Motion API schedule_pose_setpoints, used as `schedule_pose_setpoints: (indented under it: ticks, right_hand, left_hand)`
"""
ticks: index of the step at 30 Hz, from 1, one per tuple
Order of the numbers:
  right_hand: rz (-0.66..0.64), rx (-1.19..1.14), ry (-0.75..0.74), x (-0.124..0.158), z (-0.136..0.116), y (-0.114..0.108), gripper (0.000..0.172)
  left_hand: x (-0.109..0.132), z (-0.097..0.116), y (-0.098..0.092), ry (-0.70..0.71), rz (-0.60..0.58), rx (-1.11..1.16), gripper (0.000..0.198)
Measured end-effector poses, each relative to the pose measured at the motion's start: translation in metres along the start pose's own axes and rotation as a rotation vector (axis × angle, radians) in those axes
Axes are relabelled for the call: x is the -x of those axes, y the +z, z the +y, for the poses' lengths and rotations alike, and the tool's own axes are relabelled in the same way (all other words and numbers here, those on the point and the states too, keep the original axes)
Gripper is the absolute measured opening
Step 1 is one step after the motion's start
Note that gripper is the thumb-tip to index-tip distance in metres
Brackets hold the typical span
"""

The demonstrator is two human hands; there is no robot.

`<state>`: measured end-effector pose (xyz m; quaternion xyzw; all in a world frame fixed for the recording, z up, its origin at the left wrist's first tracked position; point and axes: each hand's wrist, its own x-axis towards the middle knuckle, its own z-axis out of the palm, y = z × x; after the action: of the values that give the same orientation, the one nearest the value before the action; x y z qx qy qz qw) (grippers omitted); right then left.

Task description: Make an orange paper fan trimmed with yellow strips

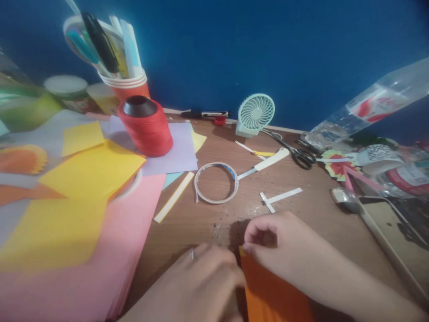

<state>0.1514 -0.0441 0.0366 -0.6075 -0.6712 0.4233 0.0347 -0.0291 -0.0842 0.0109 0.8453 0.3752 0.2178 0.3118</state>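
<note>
Both my hands meet at the near edge of the wooden table (208,214) over an orange sheet of paper (271,290). My right hand (278,243) has its fingers curled, pinching the paper's top corner. My left hand (204,279), with a ring on one finger, is closed against the paper's left edge. The lower part of the sheet runs out of view.
A stack of pink, yellow and orange paper (83,214) fills the left. A red thread spool (145,125), a cup of pens (114,58), a tape ring (216,182), a white-handled knife (264,163), scissors (295,152), a small fan (254,114) and right-side clutter surround the hands.
</note>
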Motion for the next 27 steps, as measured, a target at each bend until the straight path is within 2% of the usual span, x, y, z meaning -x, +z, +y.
schedule_pose_setpoints:
  ticks: [3,4,6,13,19,27]
  right_hand:
    - [-0.022,-0.152,-0.041,0.001,-0.007,-0.003,0.017]
    - [-0.022,-0.179,-0.046,0.002,-0.010,-0.003,0.018]
    - [-0.012,-0.201,-0.030,0.004,-0.015,-0.004,0.017]
    - [0.048,-0.232,-0.026,0.009,-0.019,0.002,0.017]
    - [0.086,-0.227,-0.087,0.010,-0.018,0.007,0.019]
    - [0.136,-0.204,-0.132,0.015,-0.024,0.005,0.019]
  left_hand:
    - [-0.011,-0.002,-0.012,-0.484,0.098,0.407,0.008]
    - [-0.014,-0.003,-0.014,-0.601,0.112,0.505,0.010]
    - [-0.019,-0.006,-0.017,-0.705,0.111,0.647,0.013]
    - [-0.022,-0.006,-0.019,-0.738,0.085,0.778,0.012]
    - [-0.025,0.004,-0.023,-0.819,0.192,0.831,0.008]
    - [-0.027,0.006,-0.021,-0.844,0.217,0.673,0.010]
